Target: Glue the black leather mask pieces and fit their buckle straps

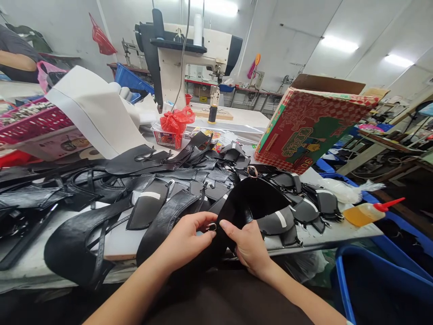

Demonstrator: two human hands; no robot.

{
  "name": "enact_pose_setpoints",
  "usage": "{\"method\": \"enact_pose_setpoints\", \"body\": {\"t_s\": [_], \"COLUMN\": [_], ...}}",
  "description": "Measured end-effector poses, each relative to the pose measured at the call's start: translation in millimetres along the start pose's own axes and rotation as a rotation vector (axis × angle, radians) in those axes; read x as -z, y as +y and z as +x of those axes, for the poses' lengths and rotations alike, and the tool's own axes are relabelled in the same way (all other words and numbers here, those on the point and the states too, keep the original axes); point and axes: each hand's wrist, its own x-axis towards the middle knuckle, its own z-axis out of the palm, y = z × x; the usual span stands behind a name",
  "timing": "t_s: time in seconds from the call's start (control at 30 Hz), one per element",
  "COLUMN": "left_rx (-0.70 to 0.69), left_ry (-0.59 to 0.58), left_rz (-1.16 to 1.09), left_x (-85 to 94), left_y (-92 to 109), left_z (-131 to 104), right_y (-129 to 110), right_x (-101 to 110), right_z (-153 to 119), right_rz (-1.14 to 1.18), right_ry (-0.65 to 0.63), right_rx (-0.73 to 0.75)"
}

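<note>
A curved black leather piece point(237, 203) is held up in front of my body, with a metal buckle point(252, 171) at its top edge. My left hand point(189, 237) pinches a small metal buckle point(211, 227) at the piece's left side between thumb and fingertips. Gripping the piece from the right, my right hand point(248, 243) has its thumb on the near face and its other fingers folded behind. More black leather pieces point(79, 241) lie heaped on the table around both hands, some bearing white strips.
A sewing machine point(192, 58) stands behind the pile. A red patterned box point(304, 131) leans at the right, near a glue bottle point(365, 213) and blue bins point(382, 289). Pink basket point(37, 122) at left; a person's arm point(16, 61) shows beyond.
</note>
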Motion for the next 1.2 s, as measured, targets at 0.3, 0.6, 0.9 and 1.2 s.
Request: {"method": "enact_pose_setpoints", "body": {"t_s": [0.3, 0.6, 0.9, 1.2], "left_rx": [0.021, 0.009, 0.012, 0.034], "left_ry": [0.015, 0.183, 0.286, 0.267], "left_rz": [0.0, 0.094, -0.072, -0.28], "left_x": [-1.3, -5.7, -13.6, -12.6], "left_y": [5.1, 9.2, 4.5, -0.8], "left_z": [-1.7, 9.1, 19.9, 24.6], "right_y": [2.8, -16.3, -9.8, -3.3], "right_x": [4.6, 3.1, 12.7, 8.6], "right_z": [-0.3, -0.9, -1.3, 3.4], "right_rz": [-0.108, 0.225, 0.158, 0.038], "right_ry": [0.004, -0.1, -0.159, -0.099], "right_rx": [0.002, -0.155, -0.241, -0.11]}}
